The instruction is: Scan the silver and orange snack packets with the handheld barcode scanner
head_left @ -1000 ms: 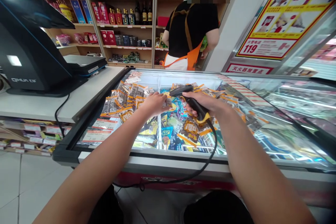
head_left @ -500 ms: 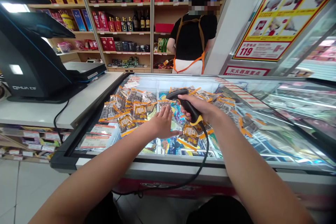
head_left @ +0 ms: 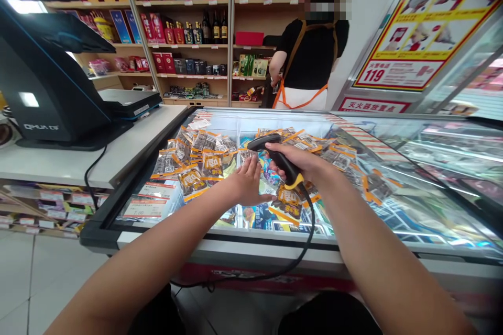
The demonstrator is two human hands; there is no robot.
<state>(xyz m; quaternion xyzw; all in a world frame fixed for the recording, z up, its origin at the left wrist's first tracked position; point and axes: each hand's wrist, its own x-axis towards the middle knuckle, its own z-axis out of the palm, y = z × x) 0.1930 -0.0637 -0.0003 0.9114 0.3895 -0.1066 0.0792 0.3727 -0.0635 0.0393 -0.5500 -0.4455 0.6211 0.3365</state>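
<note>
My right hand [head_left: 296,159] is wrapped round the grip of a black and yellow barcode scanner [head_left: 288,167], whose head points left, just above a small snack packet [head_left: 244,154]. My left hand [head_left: 248,182] lies open and flat, fingers stretched forward, with the fingertips at that packet's near edge. Whether they press on it I cannot tell. An orange and brown snack packet [head_left: 286,204] lies by the left thumb. More such packets are spread over the glass to the left, such as one snack packet [head_left: 212,164], and behind the scanner.
Beneath the packets is the glass top of a chest freezer [head_left: 157,233]. The scanner's cable [head_left: 308,241] loops down over its front edge. A checkout counter [head_left: 129,159] with a black terminal [head_left: 51,89] stands left. A person in an orange-edged apron [head_left: 310,57] stands behind, near shelves [head_left: 184,47].
The person behind the freezer has moved right and turned somewhat. The view has shifted slightly. Both hands and the barcode scanner keep nearly the same place over the packets.
</note>
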